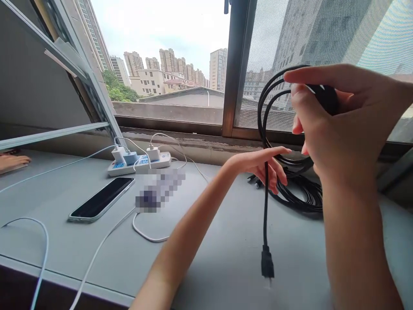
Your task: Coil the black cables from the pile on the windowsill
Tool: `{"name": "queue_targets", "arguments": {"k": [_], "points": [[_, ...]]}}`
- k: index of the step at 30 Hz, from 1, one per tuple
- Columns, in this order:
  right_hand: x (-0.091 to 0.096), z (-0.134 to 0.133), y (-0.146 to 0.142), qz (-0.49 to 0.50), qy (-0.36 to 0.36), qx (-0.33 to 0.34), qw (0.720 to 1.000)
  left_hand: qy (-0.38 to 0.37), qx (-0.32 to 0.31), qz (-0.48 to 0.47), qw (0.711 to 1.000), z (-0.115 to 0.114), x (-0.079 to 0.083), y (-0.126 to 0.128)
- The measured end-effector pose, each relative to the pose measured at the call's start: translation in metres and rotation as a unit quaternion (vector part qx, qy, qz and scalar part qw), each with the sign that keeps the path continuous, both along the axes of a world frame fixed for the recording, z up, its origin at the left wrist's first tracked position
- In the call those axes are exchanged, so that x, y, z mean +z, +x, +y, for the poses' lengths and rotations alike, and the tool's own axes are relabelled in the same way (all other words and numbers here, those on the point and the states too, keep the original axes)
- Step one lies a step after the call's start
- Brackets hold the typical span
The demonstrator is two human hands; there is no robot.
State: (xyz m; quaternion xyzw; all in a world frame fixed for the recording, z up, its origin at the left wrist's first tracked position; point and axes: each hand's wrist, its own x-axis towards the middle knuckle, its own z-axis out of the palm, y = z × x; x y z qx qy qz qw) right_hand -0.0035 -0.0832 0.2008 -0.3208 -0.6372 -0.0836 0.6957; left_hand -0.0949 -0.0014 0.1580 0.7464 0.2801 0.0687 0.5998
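Observation:
My right hand [335,116] is raised in front of the window, closed on several loops of a black power cable [269,103]. One end of the cable hangs straight down to a black plug [267,262] just above the grey table [226,258]. My left hand [263,165] reaches forward at table height with fingers curled around the hanging strand. Behind it a second bundle of black cable [301,196] lies on the table.
A smartphone [101,199] lies face up at the left. White power strips [138,163] with chargers sit by the window sill, and white cables [97,252] trail across the table. Another person's hand [13,161] rests at the far left edge.

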Motion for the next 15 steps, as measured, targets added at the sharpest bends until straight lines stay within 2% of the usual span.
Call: {"name": "queue_targets", "arguments": {"k": [3, 8, 11, 15], "points": [[0.001, -0.003, 0.0, -0.021, 0.015, 0.0, 1.0, -0.053, -0.069, -0.023, 0.996, -0.004, -0.004, 0.007], [0.001, -0.009, -0.006, -0.023, 0.032, 0.045, 0.998, -0.146, -0.087, -0.118, 0.978, -0.004, -0.013, 0.012], [0.0, -0.006, -0.011, 0.0, 0.052, 0.061, 0.997, -0.131, -0.016, -0.194, 0.972, -0.002, -0.019, 0.013], [-0.006, 0.003, -0.018, -0.01, 0.059, 0.082, 0.995, -0.037, 0.161, -0.22, 0.961, 0.005, -0.027, 0.012]]}}
